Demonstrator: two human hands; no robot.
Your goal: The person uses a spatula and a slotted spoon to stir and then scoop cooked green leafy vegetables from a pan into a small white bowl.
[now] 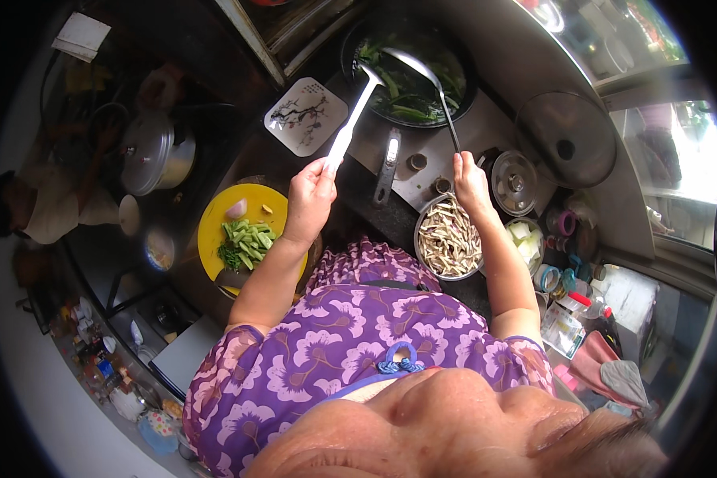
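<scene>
My left hand (310,200) grips the white handle of a cooking utensil (355,116), whose narrow head reaches the near left rim of a dark wok (421,124). In my right hand (472,182) is the dark handle of a metal ladle or turner (421,67), its shiny head over the wok. Green vegetable pieces (409,112) lie in dark liquid inside. A dark wok handle (387,167) points towards me between my hands. Below my right hand sits a bowl of pale cut strips (448,239). A yellow cutting board (212,224) with chopped green vegetable (248,239) is beside my left forearm.
A square painted plate (308,116) lies left of the wok. To the right are a glass lid (564,143), a lidded steel pot (514,182) and a bowl of pale green chunks (523,236). Further left are a pressure cooker (149,149) and another person (54,206).
</scene>
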